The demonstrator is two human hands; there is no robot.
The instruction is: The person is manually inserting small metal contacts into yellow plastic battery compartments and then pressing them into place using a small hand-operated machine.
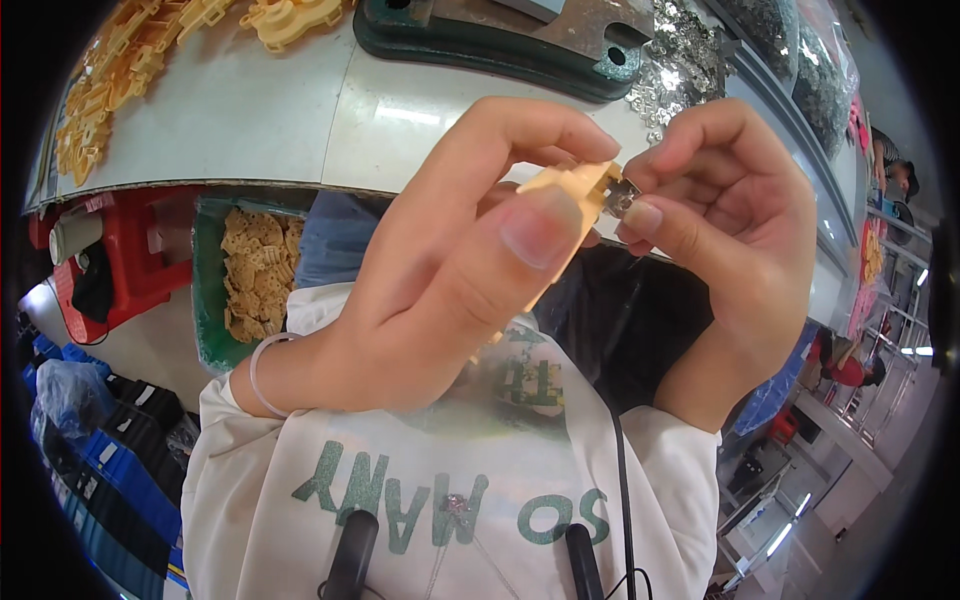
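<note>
In the head view, a pale-yellow moulded plastic piece (578,180) is held above the lap, in front of the white tabletop (250,125), gripped between the thumb and fingers of the left hand (450,260). Its long axis is slanted from lower left to upper right, much of it being covered by the thumb. At its upper-right end a small shiny metal part (619,199) is pinched narrowly between the thumb and forefinger of the right hand (735,205), the nearer hand to that end. The two parts are seen edge to edge; whether the metal is seated cannot be told.
</note>
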